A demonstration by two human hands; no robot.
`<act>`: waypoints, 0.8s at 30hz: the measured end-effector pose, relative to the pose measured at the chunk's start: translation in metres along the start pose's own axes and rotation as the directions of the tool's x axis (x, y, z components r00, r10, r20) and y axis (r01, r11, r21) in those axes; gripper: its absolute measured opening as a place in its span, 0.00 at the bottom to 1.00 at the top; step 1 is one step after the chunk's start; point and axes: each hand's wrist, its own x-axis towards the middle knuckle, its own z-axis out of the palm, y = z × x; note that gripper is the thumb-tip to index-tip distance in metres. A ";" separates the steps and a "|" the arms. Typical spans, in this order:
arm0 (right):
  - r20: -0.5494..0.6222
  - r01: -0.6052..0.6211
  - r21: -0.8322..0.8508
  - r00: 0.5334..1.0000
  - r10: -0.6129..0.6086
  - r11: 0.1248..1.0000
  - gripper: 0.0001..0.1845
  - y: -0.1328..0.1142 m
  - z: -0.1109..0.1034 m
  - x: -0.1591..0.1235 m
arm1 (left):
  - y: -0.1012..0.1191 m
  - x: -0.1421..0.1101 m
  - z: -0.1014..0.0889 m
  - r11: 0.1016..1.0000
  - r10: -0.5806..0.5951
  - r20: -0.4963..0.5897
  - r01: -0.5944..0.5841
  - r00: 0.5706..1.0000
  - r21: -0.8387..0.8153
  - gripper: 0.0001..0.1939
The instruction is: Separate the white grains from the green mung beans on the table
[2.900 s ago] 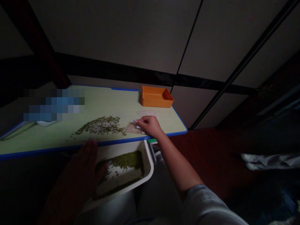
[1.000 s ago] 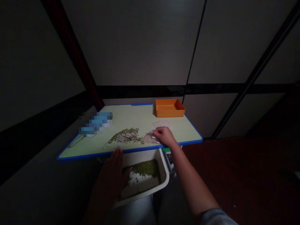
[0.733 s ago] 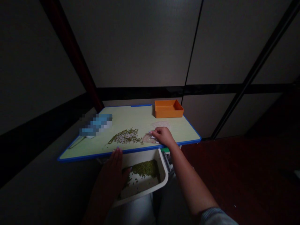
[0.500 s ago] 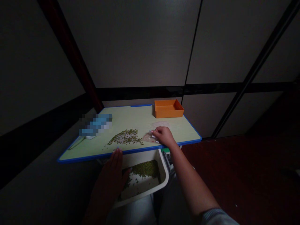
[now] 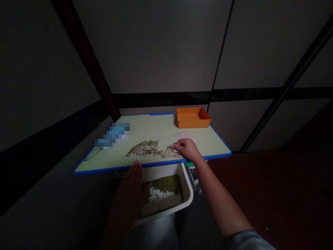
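Observation:
My right hand point(image 5: 187, 149) rests at the table's front edge with its fingers pinched on a clear, curved-edged plastic piece point(image 5: 169, 151) that has faint reddish marks. My palm and fingers hide part of this piece. Just left of it, small green-brown grains point(image 5: 145, 148) are spread in a loose patch on the table point(image 5: 140, 126). My left hand point(image 5: 131, 191) is open, fingers stretched up to the blue table edge and thumb apart, over the left side of a white bin point(image 5: 189, 194). More green grains point(image 5: 168, 184) are heaped inside that bin.
An orange tray point(image 5: 194, 123) stands at the table's back right. Another thin, clear sheet point(image 5: 184, 135) lies behind my right hand. At the left is a blurred-out blue and white object point(image 5: 113, 134). Dark wall panels point(image 5: 161, 48) rise behind the table.
The whole view has shifted, so the table sits slightly further right and higher. Both hands keep about the same places and poses relative to the table.

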 end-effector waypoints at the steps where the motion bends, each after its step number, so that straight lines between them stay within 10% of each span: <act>1: 0.007 0.004 0.002 1.000 -0.004 1.000 0.20 0.000 0.000 0.000 | 0.000 0.000 0.000 1.000 0.001 -0.007 -0.001 1.000 -0.003 0.40; 24: 0.040 0.004 0.022 0.999 -0.005 1.000 0.21 -0.003 0.002 0.005 | 0.002 0.000 -0.001 1.000 -0.005 0.000 0.005 1.000 -0.017 0.41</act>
